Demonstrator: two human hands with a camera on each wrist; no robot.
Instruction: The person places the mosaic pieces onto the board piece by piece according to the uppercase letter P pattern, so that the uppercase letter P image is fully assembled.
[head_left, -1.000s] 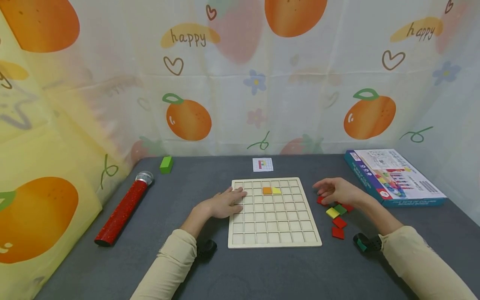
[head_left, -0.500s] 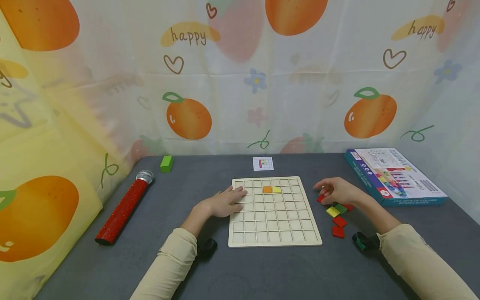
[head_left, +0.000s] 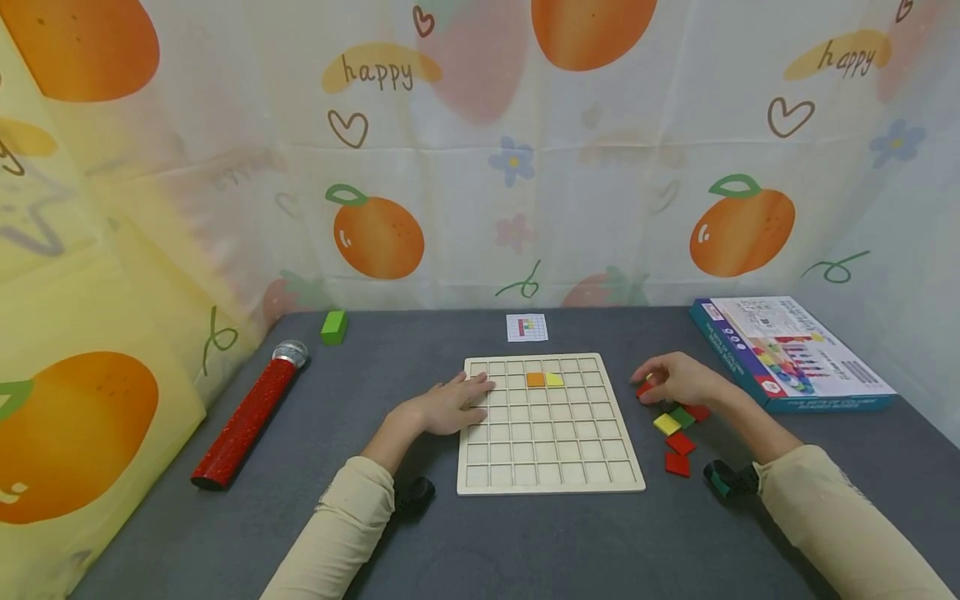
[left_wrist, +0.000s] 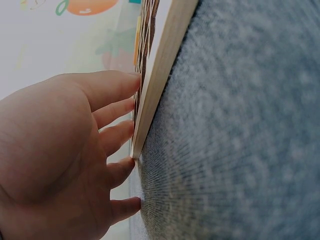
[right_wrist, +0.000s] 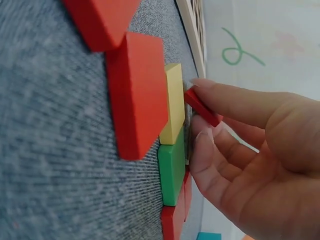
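Note:
A pale wooden grid board lies in the middle of the table, with one orange tile and one yellow tile side by side in its cells near the far edge. My left hand rests on the board's left edge, fingers spread; the left wrist view shows the fingertips against the board's rim. Right of the board, my right hand pinches a red square tile between thumb and fingers. Beside that hand lie a loose yellow tile, a green tile and several red tiles.
Behind the board lies a small pattern card. A flat game box is at the back right, near my right forearm. On the left are a red glittery microphone and a green block. A printed curtain hangs behind the table.
My right hand has shifted slightly right, its fingers closing on the red tile, which has moved up a little. My left hand and the board stay put.

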